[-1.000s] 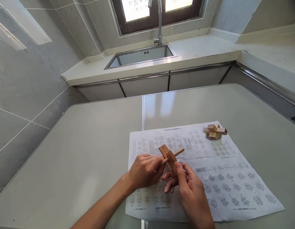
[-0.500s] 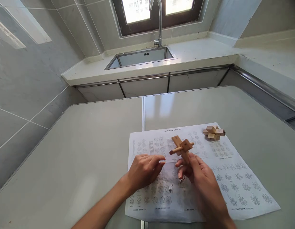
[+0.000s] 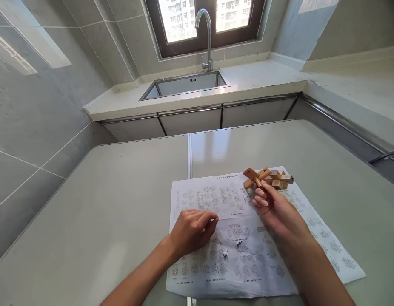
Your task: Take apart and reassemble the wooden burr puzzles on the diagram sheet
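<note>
In my right hand (image 3: pixel 273 208) is a brown wooden piece made of crossed sticks (image 3: pixel 257 176), pinched by one stick between thumb and fingers. It is raised over the upper right of a printed sheet (image 3: pixel 197 195). Just behind and to its right lies a paler interlocked wooden block (image 3: pixel 281 180) on the sheet, partly hidden by the held piece. My left hand (image 3: pixel 195 229) rests on the sheet's left part, fingers curled with the tips together and nothing visible in them. The sheet shows rows of small line drawings and has two small torn spots near its middle.
The sheet lies on a pale table (image 3: pixel 120 204) with a seam down its middle. Beyond the far edge stand a white counter (image 3: pixel 248 76), a sink (image 3: pixel 187 85) and a tap (image 3: pixel 209 42) below a window. Tiled wall is on the left.
My right hand has moved right and away from me, turning the crossed-stick piece and bringing it beside the paler block. My left hand stays in place, its fingertips now closer together. The view has tilted slightly.
</note>
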The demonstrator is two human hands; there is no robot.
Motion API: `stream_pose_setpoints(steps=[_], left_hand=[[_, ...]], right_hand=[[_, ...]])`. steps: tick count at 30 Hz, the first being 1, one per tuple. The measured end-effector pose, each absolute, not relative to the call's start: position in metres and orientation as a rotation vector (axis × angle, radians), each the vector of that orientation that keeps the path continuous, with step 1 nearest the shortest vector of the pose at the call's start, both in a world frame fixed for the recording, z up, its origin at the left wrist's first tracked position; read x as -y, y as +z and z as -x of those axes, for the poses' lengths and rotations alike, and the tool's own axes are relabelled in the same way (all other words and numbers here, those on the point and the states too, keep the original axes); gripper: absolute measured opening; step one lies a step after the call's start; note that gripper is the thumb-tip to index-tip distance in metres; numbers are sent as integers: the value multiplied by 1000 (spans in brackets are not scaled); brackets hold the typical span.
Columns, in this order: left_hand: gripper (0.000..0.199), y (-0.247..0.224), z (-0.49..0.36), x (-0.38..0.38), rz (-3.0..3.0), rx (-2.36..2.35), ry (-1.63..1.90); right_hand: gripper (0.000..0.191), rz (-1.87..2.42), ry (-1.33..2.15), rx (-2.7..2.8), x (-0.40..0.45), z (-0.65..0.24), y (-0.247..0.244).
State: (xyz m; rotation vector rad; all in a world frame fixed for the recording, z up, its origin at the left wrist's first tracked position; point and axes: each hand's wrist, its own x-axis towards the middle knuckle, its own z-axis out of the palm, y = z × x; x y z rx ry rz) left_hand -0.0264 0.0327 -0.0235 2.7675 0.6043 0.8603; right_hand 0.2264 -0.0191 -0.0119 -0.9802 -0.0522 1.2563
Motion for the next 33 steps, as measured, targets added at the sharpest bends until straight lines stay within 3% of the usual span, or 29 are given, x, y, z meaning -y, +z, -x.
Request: stream_pose_setpoints(steps=[5, 8, 16, 33], left_hand=[[11, -24, 26, -33, -2747, -605, 861], [11, -22, 26, -33, -2711, -613, 857], [17, -13, 33, -44, -2478, -803, 768], [30, -2, 63, -94, -2100, -1324, 741]], right_hand=[[18, 988, 1239, 73, 21, -224, -10], [30, 1132, 1220, 110, 37, -217, -7], [46, 1557, 1150, 624, 70, -203, -13], [29, 1560, 971, 1514, 15, -196, -1]])
